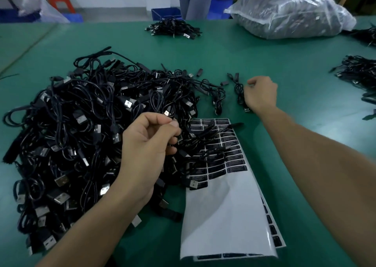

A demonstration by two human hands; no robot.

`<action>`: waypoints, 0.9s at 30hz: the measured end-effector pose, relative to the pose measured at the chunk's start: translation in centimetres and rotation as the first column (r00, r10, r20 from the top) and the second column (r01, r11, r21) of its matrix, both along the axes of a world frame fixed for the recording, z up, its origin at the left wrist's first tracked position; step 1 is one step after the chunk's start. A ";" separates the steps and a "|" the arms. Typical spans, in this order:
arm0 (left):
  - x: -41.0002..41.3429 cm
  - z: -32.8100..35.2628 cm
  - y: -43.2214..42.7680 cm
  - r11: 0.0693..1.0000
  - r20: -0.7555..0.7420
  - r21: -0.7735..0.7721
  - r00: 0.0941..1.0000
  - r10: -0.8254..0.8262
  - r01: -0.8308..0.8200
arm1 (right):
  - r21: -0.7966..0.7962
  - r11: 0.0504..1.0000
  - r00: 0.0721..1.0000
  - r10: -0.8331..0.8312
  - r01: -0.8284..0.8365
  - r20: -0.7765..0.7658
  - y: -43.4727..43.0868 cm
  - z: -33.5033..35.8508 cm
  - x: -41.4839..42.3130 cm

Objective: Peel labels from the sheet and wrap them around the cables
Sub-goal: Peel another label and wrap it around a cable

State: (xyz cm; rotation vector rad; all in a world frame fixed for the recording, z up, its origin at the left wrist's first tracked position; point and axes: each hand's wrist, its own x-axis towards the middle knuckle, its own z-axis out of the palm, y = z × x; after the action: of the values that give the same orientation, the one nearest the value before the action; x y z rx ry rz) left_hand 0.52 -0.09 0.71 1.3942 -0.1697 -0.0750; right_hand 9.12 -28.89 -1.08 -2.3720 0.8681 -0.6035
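A cable [181, 139] is pinched in the left hand [150, 144] at the edge of the label sheet [219, 205]. The right hand [260, 93] is curled, grip can't be told tbh. The sheet could get dragged if the tangle [91, 124] is yanked.

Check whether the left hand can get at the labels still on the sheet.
Probably yes: the left hand hovers beside the label sheet, whose outer labels lie bare, though its grip seems to pinch a cable.

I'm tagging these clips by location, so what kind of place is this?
Most likely a factory or packing workshop: a big heap of black USB cables lies on a green work table, beside a sheet of black labels, with a full clear plastic bag at the far side.
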 end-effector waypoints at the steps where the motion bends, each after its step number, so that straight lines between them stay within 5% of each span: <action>1: 0.0 0.0 0.0 1.000 0.002 0.000 1.000 -0.001 0.001 | -0.085 0.996 1.000 0.018 -0.019 -0.011 0.3 -0.2 -0.6; 7: 0.0 -0.2 0.0 0.999 0.033 0.035 0.999 -0.003 0.002 | -0.320 0.933 0.983 0.131 -0.166 -0.126 2.7 0.0 -4.1; 11: -0.2 -0.7 0.0 0.983 0.150 0.184 0.988 -0.031 0.003 | -0.112 0.883 0.889 0.458 -0.456 -0.010 6.2 2.9 -7.2; 15: -0.5 -1.0 -0.2 0.942 0.221 0.334 0.969 -0.107 0.028 | 0.054 0.686 0.667 0.720 -0.726 -0.192 10.7 3.9 -9.6; 27: 0.3 -1.3 0.1 0.975 0.150 0.211 0.988 0.033 -0.065 | 0.265 0.819 0.858 0.506 -0.509 0.086 15.0 1.5 -7.6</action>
State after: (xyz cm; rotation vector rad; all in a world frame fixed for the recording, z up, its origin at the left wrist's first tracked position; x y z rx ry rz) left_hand 0.77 0.04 -0.63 1.6203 -0.2546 0.0520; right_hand 1.48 -13.94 0.46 -2.1975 0.2554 -0.2525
